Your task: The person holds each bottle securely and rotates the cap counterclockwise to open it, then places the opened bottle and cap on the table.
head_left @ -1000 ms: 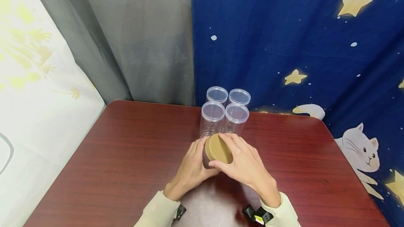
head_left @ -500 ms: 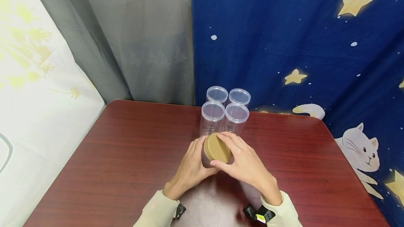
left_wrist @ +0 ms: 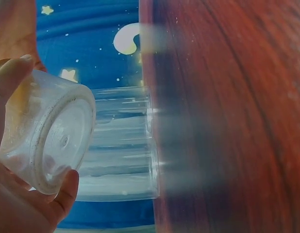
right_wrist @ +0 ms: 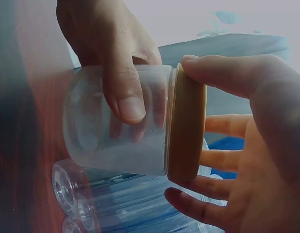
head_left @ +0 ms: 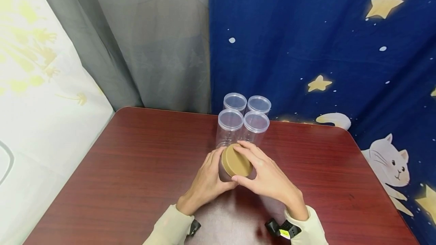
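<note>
A clear, slightly cloudy plastic jar (right_wrist: 96,141) with a mustard-brown lid (head_left: 235,160) is held up over the table, its bottom showing in the left wrist view. My left hand (head_left: 207,179) grips the jar's body, with the thumb across its side and fingers behind it. On the lid is my right hand (head_left: 269,173), thumb at one edge and fingertips spread along the opposite edge. In the right wrist view the lid sits on the jar's mouth, a thin ridge showing between lid and body. Some right fingers are partly hidden behind the lid.
Several clear jars with translucent lids (head_left: 230,119) stand grouped just beyond my hands, near the back edge of the reddish-brown table (head_left: 153,154). Behind the table hang a grey curtain (head_left: 163,48) and a blue star-patterned curtain (head_left: 272,29).
My right hand has shifted slightly rightward around the lid, its thumb sliding along the edge and uncovering more of the top. My left hand and the jar stay nearly in place.
</note>
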Demonstrator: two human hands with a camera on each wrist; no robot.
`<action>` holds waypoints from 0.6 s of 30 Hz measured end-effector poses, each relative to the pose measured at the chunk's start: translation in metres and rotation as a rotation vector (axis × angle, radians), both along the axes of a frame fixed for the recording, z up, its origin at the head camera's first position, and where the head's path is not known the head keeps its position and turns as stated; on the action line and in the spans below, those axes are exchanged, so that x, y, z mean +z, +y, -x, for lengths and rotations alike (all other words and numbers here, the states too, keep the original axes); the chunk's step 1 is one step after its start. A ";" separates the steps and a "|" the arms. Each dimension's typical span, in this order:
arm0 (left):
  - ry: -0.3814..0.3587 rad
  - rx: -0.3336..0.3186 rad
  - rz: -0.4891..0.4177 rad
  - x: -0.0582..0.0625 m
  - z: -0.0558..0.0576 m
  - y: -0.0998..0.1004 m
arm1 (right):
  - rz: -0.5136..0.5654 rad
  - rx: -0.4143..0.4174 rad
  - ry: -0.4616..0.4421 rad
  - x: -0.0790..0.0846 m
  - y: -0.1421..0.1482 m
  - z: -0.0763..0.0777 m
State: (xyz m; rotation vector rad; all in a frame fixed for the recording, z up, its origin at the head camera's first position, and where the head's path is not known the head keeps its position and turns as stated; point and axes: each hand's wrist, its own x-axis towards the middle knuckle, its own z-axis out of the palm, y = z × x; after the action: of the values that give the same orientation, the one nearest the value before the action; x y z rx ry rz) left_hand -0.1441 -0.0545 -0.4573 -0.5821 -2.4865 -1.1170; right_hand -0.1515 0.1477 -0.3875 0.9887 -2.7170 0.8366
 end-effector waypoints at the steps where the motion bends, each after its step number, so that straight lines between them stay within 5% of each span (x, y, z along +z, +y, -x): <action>1: -0.001 0.000 0.001 0.000 0.000 0.000 | 0.001 0.006 -0.001 0.000 0.000 0.000; 13: -0.003 0.001 0.037 0.000 0.000 0.000 | -0.001 0.101 -0.010 -0.001 0.001 0.002; 18: 0.022 0.019 0.059 -0.001 0.000 0.000 | -0.002 0.007 -0.002 -0.001 -0.002 0.001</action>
State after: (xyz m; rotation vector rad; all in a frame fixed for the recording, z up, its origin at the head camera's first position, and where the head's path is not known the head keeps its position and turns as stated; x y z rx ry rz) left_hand -0.1444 -0.0547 -0.4586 -0.5830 -2.5082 -1.0286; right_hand -0.1522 0.1460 -0.3886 0.9996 -2.7181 0.8365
